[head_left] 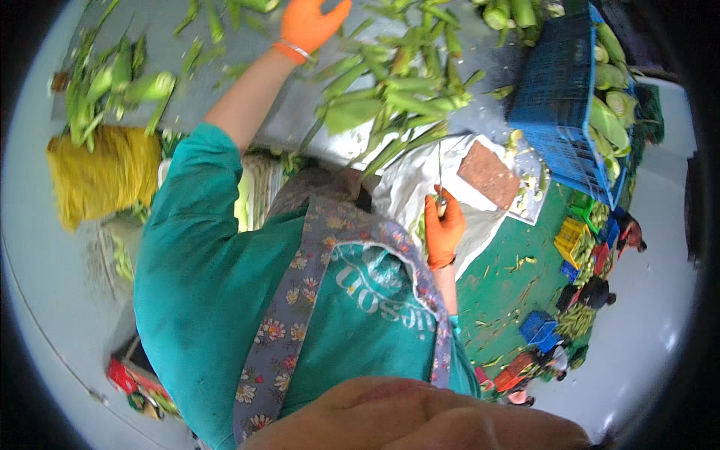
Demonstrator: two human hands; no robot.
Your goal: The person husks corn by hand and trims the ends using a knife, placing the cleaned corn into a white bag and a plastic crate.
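Observation:
My left hand, in an orange glove, reaches over the grey table at the far side. Its fingers are apart and hold nothing that I can see, though the tips run out of the picture. Closer to my body, my right hand, also orange-gloved, is closed round the handle of a knife, whose thin blade points away from me. Between the hands, a loose heap of green corn husks hangs over the table's near edge. Several cut corn ears lie at the far right.
A blue crate of corn ears stands tilted at the right. Near my right hand are a white sack and a reddish-brown block. More husks and a yellow sack are at the left. People and crates are farther off, right.

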